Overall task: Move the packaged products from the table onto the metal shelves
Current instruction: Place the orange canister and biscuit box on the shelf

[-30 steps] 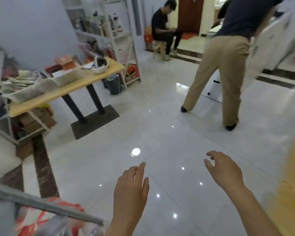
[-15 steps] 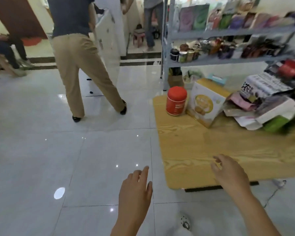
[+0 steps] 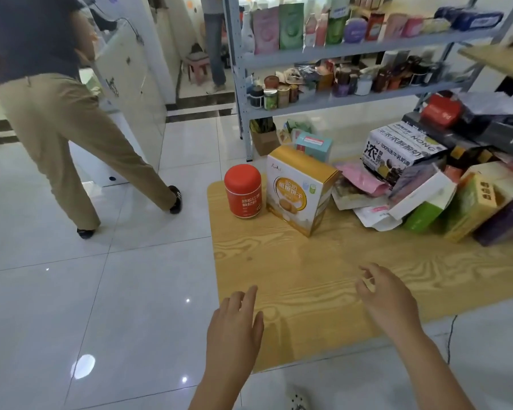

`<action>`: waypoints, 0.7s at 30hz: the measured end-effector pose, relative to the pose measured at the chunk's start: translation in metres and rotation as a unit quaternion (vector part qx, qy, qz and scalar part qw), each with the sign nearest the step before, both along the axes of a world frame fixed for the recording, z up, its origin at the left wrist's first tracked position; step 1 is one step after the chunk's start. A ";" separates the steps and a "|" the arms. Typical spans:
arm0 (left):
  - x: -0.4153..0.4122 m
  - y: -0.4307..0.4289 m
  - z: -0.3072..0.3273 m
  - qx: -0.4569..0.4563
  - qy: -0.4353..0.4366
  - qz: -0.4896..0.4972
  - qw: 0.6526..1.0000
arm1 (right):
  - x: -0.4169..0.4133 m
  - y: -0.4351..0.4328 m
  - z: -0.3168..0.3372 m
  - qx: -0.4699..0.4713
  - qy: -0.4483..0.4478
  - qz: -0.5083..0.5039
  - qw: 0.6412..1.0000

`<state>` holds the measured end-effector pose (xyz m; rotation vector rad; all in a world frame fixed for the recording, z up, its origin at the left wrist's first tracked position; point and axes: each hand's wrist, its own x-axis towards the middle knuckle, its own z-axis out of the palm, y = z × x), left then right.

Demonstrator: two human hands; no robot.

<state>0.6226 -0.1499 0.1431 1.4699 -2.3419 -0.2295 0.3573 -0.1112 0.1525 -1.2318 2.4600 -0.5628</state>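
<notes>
Both your hands are empty and held low over the near edge of the wooden table (image 3: 323, 276). Left hand (image 3: 234, 329): fingers extended, loosely together, palm down, gripping nothing. Right hand (image 3: 388, 297): fingers loosely curled with gaps between them, also gripping nothing.

Products lie toward the far side of the table. The red canister (image 3: 243, 190) stands upright at the far-left corner, just beside the yellow biscuit box (image 3: 299, 187), which stands on end. Right of these is a mixed heap: a black-and-white milk carton box (image 3: 403, 152), pink pouches (image 3: 365, 180) and a green box (image 3: 424, 213), overlapping one another.

The metal shelves (image 3: 353, 50) stand behind the table, both visible tiers already crowded.

Step in hand, as judged: reach for the first pick. Suggest you take the canister and biscuit box first, since both stand free of the heap. Wrap the canister around its body, not the lid. Grip the box across its narrow sides. Scout a gap on the shelf before lifting.
</notes>
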 end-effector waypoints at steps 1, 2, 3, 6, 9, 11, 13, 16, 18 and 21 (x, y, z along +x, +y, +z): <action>-0.002 -0.006 -0.001 0.007 -0.001 0.003 1.000 | -0.003 -0.008 0.000 0.004 0.000 0.005 1.000; -0.004 -0.014 -0.002 0.011 0.000 0.006 1.000 | -0.006 -0.016 0.000 0.007 -0.002 0.007 1.000; -0.005 -0.023 -0.004 0.014 0.002 0.007 1.000 | -0.009 -0.024 0.000 0.010 -0.007 0.007 1.000; -0.007 -0.054 -0.004 0.030 0.009 0.007 0.999 | -0.011 -0.051 -0.002 0.013 -0.025 -0.001 1.000; -0.006 -0.092 -0.009 0.065 0.010 0.009 0.998 | -0.012 -0.081 -0.009 0.008 -0.043 -0.033 0.999; -0.004 -0.124 -0.011 0.098 0.002 0.006 0.995 | -0.011 -0.105 -0.014 0.001 -0.059 -0.055 0.997; -0.001 -0.161 -0.015 0.127 -0.009 -0.005 0.992 | -0.008 -0.130 -0.015 -0.016 -0.075 -0.085 0.993; 0.002 -0.224 -0.019 0.134 0.008 -0.020 0.991 | -0.006 -0.168 -0.020 -0.048 -0.103 -0.125 0.986; 0.003 -0.265 -0.020 0.138 0.027 -0.023 0.990 | -0.008 -0.191 -0.020 -0.085 -0.145 -0.137 0.976; 0.000 -0.316 -0.026 0.163 0.057 -0.013 0.985 | -0.004 -0.217 -0.016 -0.173 -0.248 -0.158 0.940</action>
